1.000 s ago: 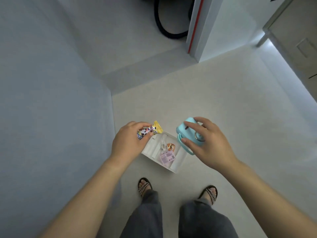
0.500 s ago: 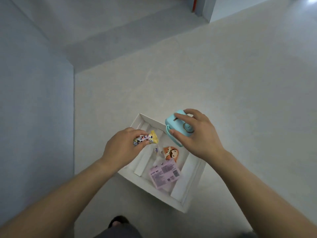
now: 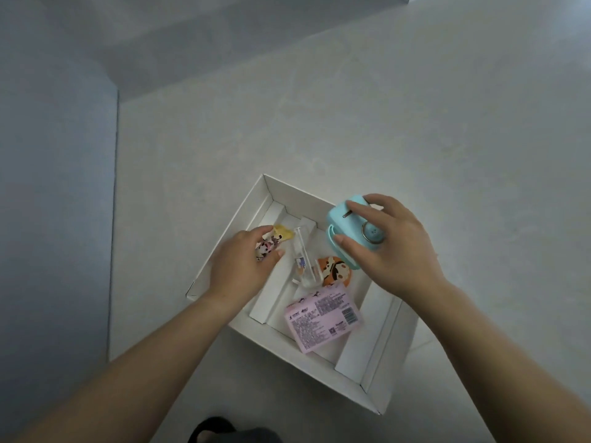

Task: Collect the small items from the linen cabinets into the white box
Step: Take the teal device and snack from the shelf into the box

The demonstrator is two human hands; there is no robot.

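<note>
Both hands grip toys inside the white box [image 3: 388,327]: left [image 3: 240,266] figurine [image 3: 271,241], right [image 3: 393,247] camera [image 3: 347,225].

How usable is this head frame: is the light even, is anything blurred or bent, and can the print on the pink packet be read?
Head view: dim, flat, bluish light, no glare; soft shadows inside the white box. Wide-angle bending stretches both forearms at the lower edges. Hands and items reasonably sharp; the pink packet shows print and a barcode, too small to read.

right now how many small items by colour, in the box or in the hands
pink: 1, packet in the white box
orange: 1, figure in the box
clear: 1, tube in the box
light blue: 1, gadget in right hand
yellow-patterned: 1, packet in left hand
total: 5
</note>
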